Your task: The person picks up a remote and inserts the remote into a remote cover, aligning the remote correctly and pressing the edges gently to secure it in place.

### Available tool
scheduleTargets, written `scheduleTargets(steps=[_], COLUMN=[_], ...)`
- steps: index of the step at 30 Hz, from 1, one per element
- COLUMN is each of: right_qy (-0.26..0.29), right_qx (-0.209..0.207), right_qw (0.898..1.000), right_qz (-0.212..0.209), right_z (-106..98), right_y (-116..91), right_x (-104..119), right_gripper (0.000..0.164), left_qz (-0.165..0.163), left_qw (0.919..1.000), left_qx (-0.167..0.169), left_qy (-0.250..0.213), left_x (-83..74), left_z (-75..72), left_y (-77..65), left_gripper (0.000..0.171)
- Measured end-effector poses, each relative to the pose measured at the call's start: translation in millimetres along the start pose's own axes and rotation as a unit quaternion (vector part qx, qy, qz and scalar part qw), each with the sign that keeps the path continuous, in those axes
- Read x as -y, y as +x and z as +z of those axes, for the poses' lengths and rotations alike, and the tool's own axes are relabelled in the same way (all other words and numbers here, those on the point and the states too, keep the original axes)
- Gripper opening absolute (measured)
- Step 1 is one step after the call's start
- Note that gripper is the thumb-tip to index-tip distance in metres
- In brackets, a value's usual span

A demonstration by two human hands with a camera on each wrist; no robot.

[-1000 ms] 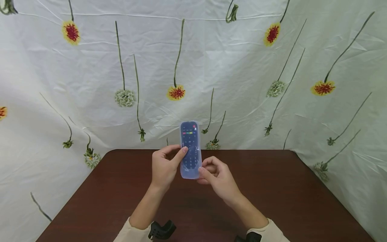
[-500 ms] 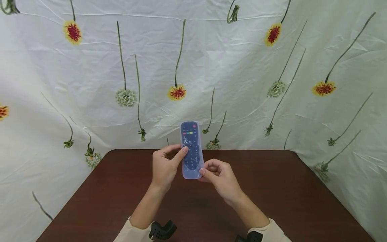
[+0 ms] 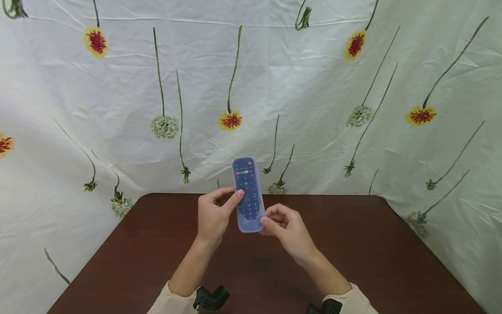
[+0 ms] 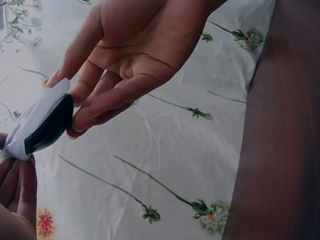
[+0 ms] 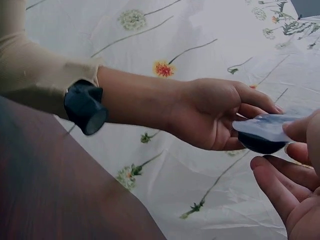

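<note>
A dark remote control (image 3: 248, 192) in a translucent bluish-white sleeve (image 3: 251, 225) is held up above the table, its button side toward the head camera. My left hand (image 3: 213, 213) pinches it at the left edge, thumb on the front and fingers behind. At the lower right corner, my right hand (image 3: 288, 233) pinches the sleeve between thumb and fingers. In the left wrist view the remote control (image 4: 50, 125) shows edge-on, dark on the underside with the pale sleeve over its face. The right wrist view has the sleeve (image 5: 265, 127) between both hands.
A dark reddish-brown table (image 3: 164, 244) lies below the hands. Behind it hangs a white cloth (image 3: 313, 87) printed with flowers. Black camera mounts (image 3: 211, 298) sit on both wrists by the beige cuffs.
The remote control has tilted a little, its lower end swinging right and its top slightly left. My right hand has shifted slightly right with the lower corner; my left hand stays almost still.
</note>
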State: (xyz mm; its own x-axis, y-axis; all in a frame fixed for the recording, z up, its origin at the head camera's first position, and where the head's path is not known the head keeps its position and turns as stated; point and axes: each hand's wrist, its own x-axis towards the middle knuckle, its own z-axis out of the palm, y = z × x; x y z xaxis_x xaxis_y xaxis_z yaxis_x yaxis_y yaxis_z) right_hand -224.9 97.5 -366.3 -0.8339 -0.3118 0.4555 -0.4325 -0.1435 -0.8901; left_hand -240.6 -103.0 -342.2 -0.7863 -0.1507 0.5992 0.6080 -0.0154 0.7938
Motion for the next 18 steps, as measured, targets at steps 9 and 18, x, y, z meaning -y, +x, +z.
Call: scheduleTargets(steps=[9,18], right_qy=[-0.222,-0.364], right_qx=[-0.040,-0.065], right_qw=[0.954,0.864], right_qz=[-0.196,-0.341], right_z=[-8.8,-13.5], right_y=[2.6,5.5], right_x=[-3.1,-6.1], right_gripper=[0.042,0.058], left_qz=[-0.055,-0.072], left_qw=[0.9981,0.9952], left_qx=[0.004,0.054], left_qy=[-0.026,-0.039], left_x=[-2.8,-5.6], left_z=[4.2,10.3], left_y=[-0.5,-4.5], left_gripper=[0.019,0.018])
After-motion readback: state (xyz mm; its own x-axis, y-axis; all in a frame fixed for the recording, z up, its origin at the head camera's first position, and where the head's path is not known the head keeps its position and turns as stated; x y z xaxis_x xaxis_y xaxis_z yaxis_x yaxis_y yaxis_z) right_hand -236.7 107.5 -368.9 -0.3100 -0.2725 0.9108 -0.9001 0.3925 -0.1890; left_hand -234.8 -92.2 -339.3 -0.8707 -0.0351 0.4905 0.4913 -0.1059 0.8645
